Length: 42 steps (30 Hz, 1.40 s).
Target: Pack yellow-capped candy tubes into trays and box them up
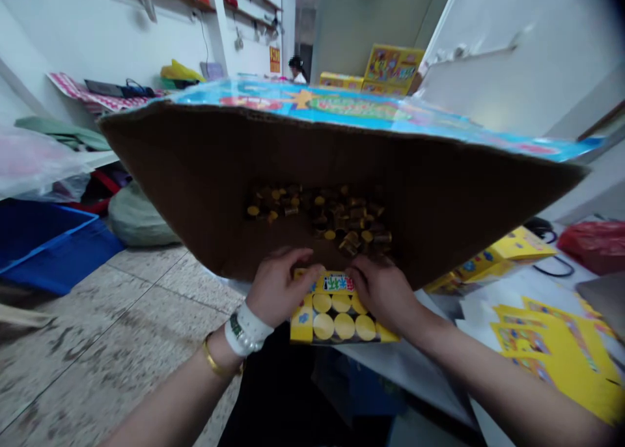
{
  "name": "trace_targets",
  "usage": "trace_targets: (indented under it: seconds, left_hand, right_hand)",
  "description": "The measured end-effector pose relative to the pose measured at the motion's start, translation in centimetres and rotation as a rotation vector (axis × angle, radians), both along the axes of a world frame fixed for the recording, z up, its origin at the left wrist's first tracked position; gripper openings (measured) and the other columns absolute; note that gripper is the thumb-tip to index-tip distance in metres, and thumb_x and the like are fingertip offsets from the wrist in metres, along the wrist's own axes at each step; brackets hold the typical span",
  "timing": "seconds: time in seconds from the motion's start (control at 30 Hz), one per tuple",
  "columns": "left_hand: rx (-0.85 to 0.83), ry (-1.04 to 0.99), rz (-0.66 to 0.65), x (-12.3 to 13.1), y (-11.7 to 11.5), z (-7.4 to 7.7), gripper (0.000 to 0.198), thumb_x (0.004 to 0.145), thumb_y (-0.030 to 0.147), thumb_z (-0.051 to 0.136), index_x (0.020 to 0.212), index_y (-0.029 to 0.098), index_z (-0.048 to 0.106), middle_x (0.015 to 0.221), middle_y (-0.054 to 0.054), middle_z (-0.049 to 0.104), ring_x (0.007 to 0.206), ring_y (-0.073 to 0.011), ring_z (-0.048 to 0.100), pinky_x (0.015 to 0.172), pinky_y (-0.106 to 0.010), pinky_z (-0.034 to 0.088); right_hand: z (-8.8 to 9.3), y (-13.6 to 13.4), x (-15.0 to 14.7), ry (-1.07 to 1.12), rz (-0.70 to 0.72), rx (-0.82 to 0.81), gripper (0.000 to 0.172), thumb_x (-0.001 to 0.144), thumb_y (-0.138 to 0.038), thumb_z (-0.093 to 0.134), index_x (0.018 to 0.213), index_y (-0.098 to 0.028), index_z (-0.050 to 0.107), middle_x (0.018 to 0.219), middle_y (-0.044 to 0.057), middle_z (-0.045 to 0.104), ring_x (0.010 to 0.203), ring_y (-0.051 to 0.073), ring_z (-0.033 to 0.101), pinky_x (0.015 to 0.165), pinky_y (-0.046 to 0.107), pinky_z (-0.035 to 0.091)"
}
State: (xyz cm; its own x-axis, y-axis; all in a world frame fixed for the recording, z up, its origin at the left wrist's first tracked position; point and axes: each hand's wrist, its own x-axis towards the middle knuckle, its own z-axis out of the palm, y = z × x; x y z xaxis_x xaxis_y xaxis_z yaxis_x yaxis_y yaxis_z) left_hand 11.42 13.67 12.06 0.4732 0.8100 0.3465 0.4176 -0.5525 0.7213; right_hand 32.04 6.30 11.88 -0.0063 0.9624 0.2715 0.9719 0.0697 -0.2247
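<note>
A small yellow display box (pixel 303 330) sits at the mouth of a large carton, with several round yellow lids (pixel 344 327) showing through its window. My left hand (pixel 280 284), with a white band and a bracelet at the wrist, grips the box's upper left edge, thumb over the printed flap (pixel 336 282). At the upper right of the same box, my right hand (pixel 381 291) has its fingers curled onto the flap. Their tips are partly hidden. Beyond both hands, many small gold-coloured cups (pixel 356 219) lie loose in the dark carton (pixel 195 167).
Flat yellow printed card pieces (pixel 547 343) lie on the white table to the right, near yellow boxes (pixel 473 265). A blue crate (pixel 58 252) and a green sack (pixel 139 216) stand on the floor at left. Another person (pixel 297 69) is far back.
</note>
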Motion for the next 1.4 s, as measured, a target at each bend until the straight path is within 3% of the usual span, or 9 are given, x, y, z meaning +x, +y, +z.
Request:
trace_targets:
  seconds: [0.2,0.33,0.5,0.73,0.93,1.03,1.17,1.3,1.4]
  left_hand:
    - [-0.454,-0.272,-0.045,0.8,0.2,-1.8,0.021,0.072,0.043,0.074,0.073,0.022,0.075,0.081,-0.003,0.071,0.086,-0.0222,0.063,0.082,-0.036,0.051]
    - [-0.666,-0.45,-0.061,0.6,-0.3,-3.2,0.047,0.079,0.058,0.064,0.094,0.015,0.076,0.087,-0.011,0.076,0.08,-0.0232,0.069,0.073,-0.037,0.056]
    - [-0.772,-0.632,-0.054,-0.2,-1.3,-3.9,0.057,0.075,0.061,0.069,0.108,0.015,0.073,0.109,-0.012,0.076,0.099,-0.0261,0.07,0.088,-0.037,0.055]
    - [-0.781,-0.623,0.023,-0.8,0.0,-6.0,0.055,0.067,0.062,0.078,0.092,0.013,0.075,0.094,-0.012,0.078,0.1,-0.032,0.07,0.093,-0.043,0.054]
    - [-0.756,-0.666,0.012,-1.2,2.3,-8.1,0.061,0.06,0.063,0.082,0.095,0.014,0.073,0.107,-0.013,0.076,0.107,-0.0324,0.07,0.108,-0.048,0.047]
    - [-0.742,-0.576,-0.001,-1.2,2.7,-8.8,0.065,0.06,0.066,0.08,0.098,0.014,0.073,0.11,-0.015,0.075,0.106,-0.0326,0.07,0.109,-0.05,0.046]
    - [-0.717,-0.516,-0.011,-1.1,2.8,-8.9,0.065,0.06,0.07,0.077,0.096,0.017,0.073,0.108,-0.013,0.076,0.1,-0.0298,0.072,0.103,-0.044,0.052]
    - [-0.702,-0.493,0.021,-0.8,2.4,-8.2,0.066,0.058,0.072,0.077,0.095,0.018,0.073,0.107,-0.012,0.077,0.101,-0.0289,0.072,0.103,-0.042,0.052]
    - [-0.675,-0.481,0.042,-0.6,2.3,-7.9,0.067,0.055,0.073,0.077,0.09,0.016,0.073,0.102,-0.013,0.077,0.099,-0.0298,0.073,0.102,-0.044,0.052]
  right_hand:
    - [0.2,0.2,0.3,0.112,-0.006,-0.022,0.03,0.098,-0.032,0.042,0.088,-0.018,0.066,0.087,0.009,0.072,0.089,0.022,0.066,0.085,0.033,0.048]
    - [2.5,-1.0,1.0,0.196,0.123,-0.049,0.04,0.101,-0.041,0.036,0.119,-0.018,0.063,0.115,0.01,0.071,0.107,0.021,0.065,0.093,0.035,0.05]
    - [3.7,-3.0,-0.3,-0.036,0.428,-0.122,0.085,0.088,-0.065,0.052,0.157,-0.025,0.025,0.164,0.015,0.021,0.149,0.037,0.021,0.118,0.059,0.018]
    - [4.4,-3.4,-2.2,-0.175,0.472,-0.329,0.103,0.068,-0.048,0.074,0.158,-0.027,0.027,0.14,0.017,0.048,0.12,0.036,0.051,0.1,0.048,0.043]
    - [8.9,-8.7,0.9,-0.025,0.237,-0.361,0.109,0.058,-0.049,0.079,0.154,-0.028,0.034,0.13,0.013,0.057,0.111,0.032,0.06,0.093,0.041,0.052]
    - [13.5,-13.3,4.5,0.065,0.034,-0.344,0.098,0.056,-0.043,0.083,0.147,-0.027,0.048,0.133,0.011,0.059,0.114,0.032,0.061,0.096,0.042,0.052]
    - [20.7,-17.2,9.9,0.294,-0.297,-0.257,0.079,0.075,-0.041,0.074,0.147,-0.028,0.046,0.12,0.01,0.068,0.095,0.026,0.071,0.076,0.035,0.058]
    - [25.0,-15.3,14.3,0.135,-0.595,-0.079,0.073,0.074,-0.05,0.072,0.139,-0.021,0.056,0.106,0.012,0.071,0.08,0.024,0.07,0.071,0.039,0.054]
    - [24.9,-10.3,16.2,-0.017,-0.733,-0.034,0.078,0.071,-0.06,0.071,0.136,-0.018,0.059,0.106,0.014,0.07,0.083,0.025,0.067,0.076,0.045,0.052]
